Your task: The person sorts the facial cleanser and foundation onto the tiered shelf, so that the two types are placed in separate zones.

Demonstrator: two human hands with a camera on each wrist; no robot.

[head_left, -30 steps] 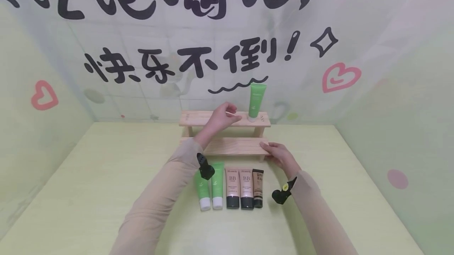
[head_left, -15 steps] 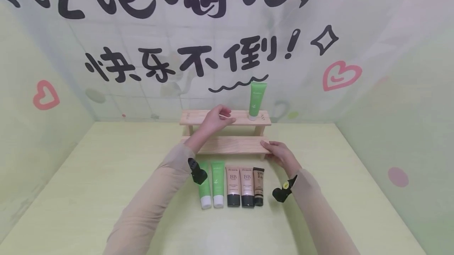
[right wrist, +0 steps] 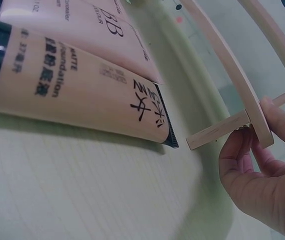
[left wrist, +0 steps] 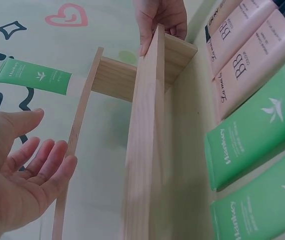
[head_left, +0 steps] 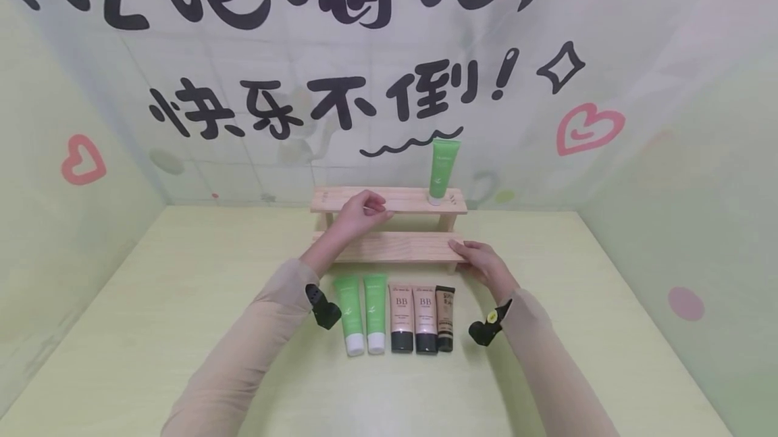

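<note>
A two-step wooden rack (head_left: 395,248) stands at the back of the table. One green tube (head_left: 444,170) is upright on the right end of its upper step. My left hand (head_left: 361,213) hovers by the upper step's left half, its fingers loosely bent around nothing; the left wrist view shows the palm and a gap between thumb and fingers. With thumb on top and fingers beneath, my right hand (head_left: 483,263) grips the right end of the lower step, clearly seen in the right wrist view, where the rack's end (right wrist: 260,127) sits between thumb and fingers.
In front of the rack lie two green tubes (head_left: 375,315), two pink BB cream tubes (head_left: 402,319) and a tan foundation tube (head_left: 446,319), side by side with caps toward me. A wall (head_left: 273,173) with black lettering closes off the back; side walls flank the table.
My left hand has drawn back leftward and slightly down, away from the upright green tube, which stays put. My right hand keeps its grip on the rack.
</note>
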